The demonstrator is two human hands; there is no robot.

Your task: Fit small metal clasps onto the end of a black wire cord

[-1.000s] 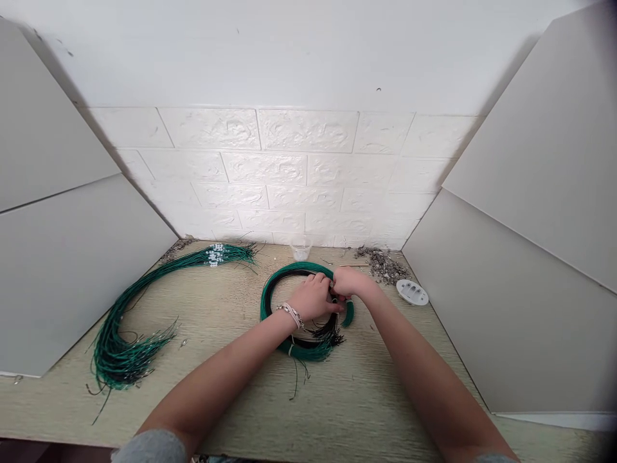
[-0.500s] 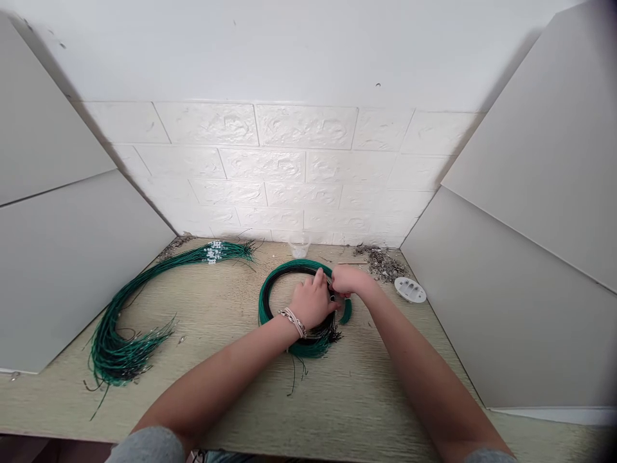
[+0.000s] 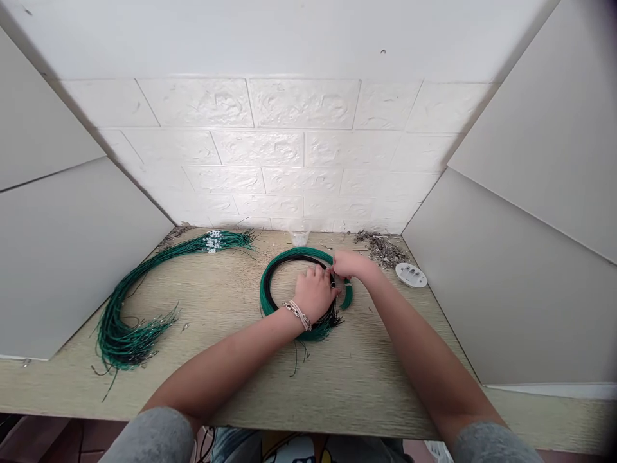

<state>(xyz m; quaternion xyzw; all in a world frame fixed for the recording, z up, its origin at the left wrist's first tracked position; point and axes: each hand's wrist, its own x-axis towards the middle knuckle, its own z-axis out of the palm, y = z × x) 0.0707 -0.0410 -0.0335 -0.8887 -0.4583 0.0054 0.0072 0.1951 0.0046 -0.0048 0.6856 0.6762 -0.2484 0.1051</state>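
Note:
A coil of green and black wires (image 3: 277,276) lies in the middle of the wooden table (image 3: 357,379). My left hand (image 3: 315,292), with a beaded bracelet at the wrist, rests on the coil's right side with fingers curled over the wires. My right hand (image 3: 349,263) meets it from the right, fingers pinched at the same spot on the coil. What the fingertips grip there is too small to make out. Loose wire ends stick out below the coil.
A long bundle of green wires (image 3: 144,289) curves across the table's left side. A small clear cup (image 3: 299,233) stands at the back wall. A heap of small metal bits (image 3: 380,247) and a white oval tray (image 3: 411,275) lie at the right. Grey panels flank both sides.
Both hands stay on the right side of the coil with small finger shifts. The camera has tilted down, so the table edge and my knees now show.

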